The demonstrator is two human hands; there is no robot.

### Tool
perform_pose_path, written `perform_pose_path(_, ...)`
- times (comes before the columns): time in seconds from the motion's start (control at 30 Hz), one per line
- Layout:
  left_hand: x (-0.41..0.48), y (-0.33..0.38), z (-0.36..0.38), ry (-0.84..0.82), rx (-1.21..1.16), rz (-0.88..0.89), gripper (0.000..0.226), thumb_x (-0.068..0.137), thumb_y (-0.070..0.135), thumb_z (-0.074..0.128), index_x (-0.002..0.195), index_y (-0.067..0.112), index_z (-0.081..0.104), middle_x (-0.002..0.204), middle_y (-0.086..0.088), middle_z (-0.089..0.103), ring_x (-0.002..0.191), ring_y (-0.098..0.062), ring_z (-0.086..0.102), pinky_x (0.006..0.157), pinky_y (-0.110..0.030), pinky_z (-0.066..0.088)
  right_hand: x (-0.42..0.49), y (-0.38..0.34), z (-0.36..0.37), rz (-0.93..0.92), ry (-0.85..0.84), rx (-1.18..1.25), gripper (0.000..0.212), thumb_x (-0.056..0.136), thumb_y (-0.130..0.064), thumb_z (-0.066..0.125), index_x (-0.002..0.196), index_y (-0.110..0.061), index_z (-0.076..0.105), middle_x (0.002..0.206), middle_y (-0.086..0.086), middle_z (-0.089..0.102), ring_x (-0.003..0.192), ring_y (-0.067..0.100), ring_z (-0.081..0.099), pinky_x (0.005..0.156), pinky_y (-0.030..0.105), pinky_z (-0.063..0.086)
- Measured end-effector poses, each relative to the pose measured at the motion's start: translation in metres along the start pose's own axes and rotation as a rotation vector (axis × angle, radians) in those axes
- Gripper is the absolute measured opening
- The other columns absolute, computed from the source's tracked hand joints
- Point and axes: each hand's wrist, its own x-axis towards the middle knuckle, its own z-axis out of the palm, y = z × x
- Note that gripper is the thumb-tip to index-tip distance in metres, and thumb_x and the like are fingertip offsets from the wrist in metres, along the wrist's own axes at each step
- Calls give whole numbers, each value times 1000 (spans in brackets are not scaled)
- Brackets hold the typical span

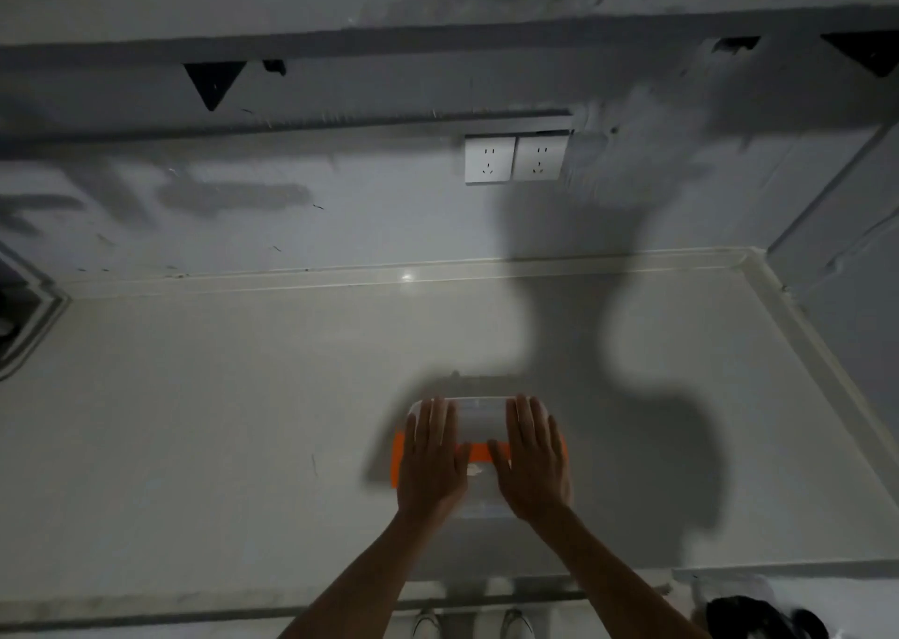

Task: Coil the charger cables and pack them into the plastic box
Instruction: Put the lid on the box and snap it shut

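A clear plastic box (480, 419) with orange side latches (397, 458) sits on the pale counter (219, 419), near its front edge. My left hand (430, 458) lies flat on the left part of the lid, fingers together and pointing away. My right hand (532, 458) lies flat on the right part in the same way. Both palms press down on the lid; neither hand grips anything. Something small and whitish (474, 469) shows through the lid between the hands. I see no cables outside the box.
Two white wall sockets (515, 157) sit on the grey wall behind the counter. A raised lip runs along the counter's back and right edges. A dark object (759, 614) lies on the floor at lower right, and shoes (472, 624) show below the front edge.
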Motion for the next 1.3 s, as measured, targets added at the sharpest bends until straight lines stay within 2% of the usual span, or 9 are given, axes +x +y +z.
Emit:
perform_pose_path(0.23, 9, -14, -7, -13, -261, -9, 66, 99, 54, 22, 154, 19, 10, 163, 6, -2, 149, -24, 18, 120, -36, -1, 10, 18, -4, 40, -79, 354, 71, 93, -62, 17, 151, -23, 4, 158, -6, -2, 150, 22, 4, 121, 40, 7)
perform_pose_path(0.4, -23, -34, -19, 117, -597, -500, 126, 65, 91, 35, 153, 8, 2, 160, -6, -5, 149, -21, -5, 120, -39, 0, -17, 34, -3, 447, 75, 673, 124, 60, -89, 45, 152, -24, -8, 162, 8, -8, 149, 26, -10, 120, 47, 1)
perform_pose_path(0.57, -45, -31, 11, -75, -1288, -975, 111, 59, 68, 78, 149, 42, 18, 145, 11, 41, 129, -17, 50, 109, -52, 40, -24, 11, -7, 964, -47, 1389, 122, 72, -34, 80, 149, -35, -14, 157, 6, 24, 139, 26, 34, 116, 51, 23)
perform_pose_path(0.7, -44, -16, -5, 64, -1117, -831, 69, 72, 63, 71, 135, 45, 48, 125, 13, 63, 113, -14, 62, 96, -42, 51, -27, 11, -6, 898, 22, 1399, 95, 57, -49, 84, 141, -30, 43, 138, 3, 56, 121, 25, 57, 106, 51, 42)
perform_pose_path(0.8, -42, -9, -19, 216, -959, -708, 52, 88, 35, 68, 137, 28, 53, 119, 11, 64, 113, -10, 59, 89, -23, 44, -28, 5, -18, 820, 156, 1298, 62, 77, -24, 78, 134, -20, 54, 132, 1, 61, 117, 18, 58, 100, 33, 45)
perform_pose_path(0.97, -47, -2, -30, 263, -751, -541, 59, 87, 58, 46, 141, 34, 47, 110, 23, 61, 99, 3, 57, 76, -14, 43, -32, 2, -13, 861, 154, 1284, 85, 82, -26, 73, 150, -24, 22, 150, 7, 42, 133, 21, 45, 113, 40, 34)
perform_pose_path(1.1, -46, -3, -30, 278, -735, -526, 68, 83, 65, 35, 142, 32, 47, 116, 3, 72, 98, -12, 68, 70, -12, 41, -26, 1, -16, 1043, 80, 1415, 113, 81, -26, 76, 150, -21, -13, 150, 1, 32, 135, 20, 39, 117, 46, 25)
perform_pose_path(1.23, -49, -3, -25, 267, -730, -525, 68, 84, 65, 37, 142, 31, 46, 126, 2, 68, 109, -16, 67, 79, -14, 44, -31, -7, -19, 947, 232, 1204, 84, 56, -65, 73, 123, -16, 62, 114, 9, 70, 100, 25, 65, 86, 37, 49)
perform_pose_path(1.3, -49, -4, -23, 267, -735, -519, 59, 90, 58, 45, 142, 31, 46, 130, 2, 65, 115, -12, 62, 82, -9, 41, -35, -7, -16, 782, 247, 920, 71, 66, -70, 57, 117, -21, 66, 111, 8, 73, 100, 26, 68, 78, 31, 48)
